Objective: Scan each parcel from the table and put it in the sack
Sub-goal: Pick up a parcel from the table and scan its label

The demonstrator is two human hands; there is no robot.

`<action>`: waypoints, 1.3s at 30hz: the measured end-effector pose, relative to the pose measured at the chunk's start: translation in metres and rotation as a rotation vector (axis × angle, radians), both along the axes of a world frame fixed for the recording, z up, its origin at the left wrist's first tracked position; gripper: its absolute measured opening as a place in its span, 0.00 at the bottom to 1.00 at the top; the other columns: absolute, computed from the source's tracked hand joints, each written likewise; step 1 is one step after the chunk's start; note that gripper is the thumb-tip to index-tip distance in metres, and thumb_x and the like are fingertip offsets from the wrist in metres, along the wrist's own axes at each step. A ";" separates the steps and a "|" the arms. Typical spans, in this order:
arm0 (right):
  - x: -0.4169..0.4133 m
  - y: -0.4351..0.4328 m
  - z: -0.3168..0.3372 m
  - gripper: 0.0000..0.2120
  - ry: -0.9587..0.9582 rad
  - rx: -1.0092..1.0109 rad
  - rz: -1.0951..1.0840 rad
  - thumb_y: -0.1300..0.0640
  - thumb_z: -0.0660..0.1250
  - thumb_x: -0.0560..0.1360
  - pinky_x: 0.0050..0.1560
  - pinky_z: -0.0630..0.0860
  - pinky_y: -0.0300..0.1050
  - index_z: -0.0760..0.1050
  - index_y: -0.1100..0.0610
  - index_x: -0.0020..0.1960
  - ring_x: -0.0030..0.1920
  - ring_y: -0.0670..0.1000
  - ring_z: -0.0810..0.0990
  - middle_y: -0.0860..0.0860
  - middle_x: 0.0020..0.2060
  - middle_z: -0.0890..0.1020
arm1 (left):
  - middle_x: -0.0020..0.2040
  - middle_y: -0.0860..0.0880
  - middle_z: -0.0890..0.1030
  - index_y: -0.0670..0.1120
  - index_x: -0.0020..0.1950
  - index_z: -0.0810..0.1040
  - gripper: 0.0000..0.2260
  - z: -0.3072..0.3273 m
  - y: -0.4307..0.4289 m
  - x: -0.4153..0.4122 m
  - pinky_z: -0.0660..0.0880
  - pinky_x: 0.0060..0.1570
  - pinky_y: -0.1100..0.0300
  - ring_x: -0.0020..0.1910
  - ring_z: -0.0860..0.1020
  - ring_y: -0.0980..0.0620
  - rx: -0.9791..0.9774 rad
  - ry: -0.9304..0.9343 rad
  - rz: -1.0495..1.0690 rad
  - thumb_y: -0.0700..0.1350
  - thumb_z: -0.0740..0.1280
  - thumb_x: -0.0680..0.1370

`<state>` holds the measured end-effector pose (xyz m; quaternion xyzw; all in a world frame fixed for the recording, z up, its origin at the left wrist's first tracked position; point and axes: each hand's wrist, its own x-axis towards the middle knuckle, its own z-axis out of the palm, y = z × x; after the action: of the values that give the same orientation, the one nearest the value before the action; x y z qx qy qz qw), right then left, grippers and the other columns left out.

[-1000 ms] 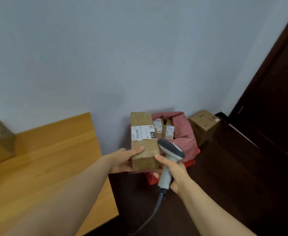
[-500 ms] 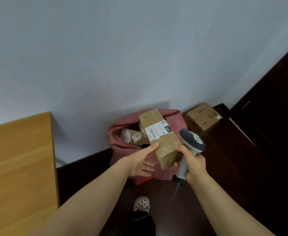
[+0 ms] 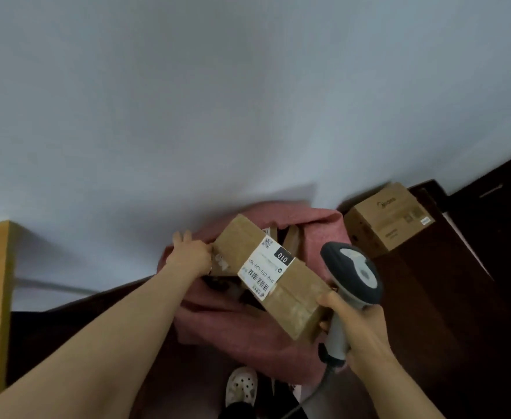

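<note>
The left arm reaches straight forward, the left hand (image 3: 192,255) back-up at the far corner of a labelled cardboard parcel (image 3: 298,302). Blur hides whether its fingers grip anything. The right hand (image 3: 366,334), nearer the body, is wrapped round the handle of a grey barcode scanner (image 3: 354,273), head tilted up, with its thumb pressed on the parcel's near end. The parcel hangs tilted between both hands, over the open mouth of the pink sack (image 3: 248,337) below them. A brown carton (image 3: 390,219) sits beyond the right hand.
</note>
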<state>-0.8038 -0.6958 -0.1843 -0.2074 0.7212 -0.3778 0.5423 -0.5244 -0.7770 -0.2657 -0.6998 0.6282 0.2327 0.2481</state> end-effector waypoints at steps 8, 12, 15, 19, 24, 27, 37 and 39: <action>-0.016 -0.051 0.005 0.25 0.046 -0.104 0.224 0.80 0.68 0.66 0.20 0.72 0.31 0.77 0.49 0.37 0.25 0.35 0.78 0.38 0.25 0.80 | 0.63 0.36 0.76 0.35 0.61 0.76 0.14 -0.026 -0.027 0.025 0.71 0.59 0.53 0.62 0.74 0.39 -0.032 0.194 0.439 0.38 0.60 0.78; -0.017 -0.065 0.011 0.10 0.055 0.096 0.358 0.74 0.71 0.66 0.24 0.74 0.44 0.79 0.60 0.38 0.26 0.50 0.79 0.49 0.24 0.80 | 0.56 0.37 0.81 0.39 0.56 0.82 0.12 -0.002 -0.037 0.039 0.73 0.55 0.53 0.56 0.78 0.39 -0.319 0.301 0.693 0.35 0.64 0.75; -0.010 -0.067 0.014 0.07 0.075 0.188 0.403 0.73 0.71 0.67 0.24 0.74 0.44 0.79 0.63 0.36 0.28 0.55 0.77 0.53 0.23 0.79 | 0.57 0.39 0.82 0.40 0.55 0.83 0.13 0.015 -0.039 0.041 0.71 0.57 0.55 0.58 0.78 0.40 -0.425 0.365 0.695 0.34 0.64 0.74; 0.005 -0.078 0.015 0.12 0.029 0.142 0.277 0.71 0.73 0.65 0.31 0.76 0.48 0.79 0.60 0.46 0.40 0.59 0.81 0.57 0.38 0.82 | 0.59 0.45 0.82 0.42 0.55 0.83 0.14 0.021 -0.039 0.039 0.71 0.56 0.59 0.59 0.77 0.43 -0.452 0.400 0.714 0.34 0.63 0.74; 0.034 -0.085 0.008 0.13 0.071 0.038 0.277 0.67 0.74 0.65 0.29 0.75 0.44 0.80 0.50 0.40 0.39 0.51 0.81 0.49 0.34 0.84 | 0.40 0.48 0.84 0.46 0.39 0.84 0.09 0.028 -0.041 0.036 0.68 0.41 0.63 0.43 0.79 0.50 -0.531 0.459 0.761 0.38 0.65 0.72; 0.060 -0.083 -0.002 0.14 0.104 -0.018 0.298 0.62 0.76 0.63 0.28 0.78 0.45 0.81 0.43 0.33 0.32 0.45 0.81 0.44 0.31 0.84 | 0.34 0.52 0.81 0.50 0.32 0.81 0.09 0.034 -0.046 0.029 0.73 0.41 0.62 0.39 0.79 0.52 -0.617 0.606 0.881 0.41 0.69 0.71; 0.135 -0.116 -0.080 0.32 0.271 0.064 0.423 0.42 0.78 0.64 0.61 0.74 0.55 0.76 0.56 0.62 0.64 0.59 0.72 0.58 0.59 0.77 | 0.17 0.56 0.71 0.40 0.31 0.80 0.08 0.040 -0.045 0.005 0.66 0.23 0.70 0.18 0.67 0.62 -0.531 0.937 1.120 0.31 0.71 0.68; 0.135 -0.116 -0.090 0.32 0.361 0.035 0.431 0.39 0.76 0.65 0.58 0.70 0.48 0.76 0.54 0.62 0.64 0.56 0.69 0.58 0.60 0.75 | 0.15 0.56 0.68 0.41 0.30 0.78 0.10 0.033 -0.038 0.007 0.62 0.20 0.71 0.16 0.65 0.61 -0.518 0.950 1.161 0.30 0.70 0.68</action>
<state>-0.6690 -0.8115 -0.2739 -0.4106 0.7519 -0.1982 0.4762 -0.5170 -0.8153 -0.2327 -0.7767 0.2356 0.4450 -0.3784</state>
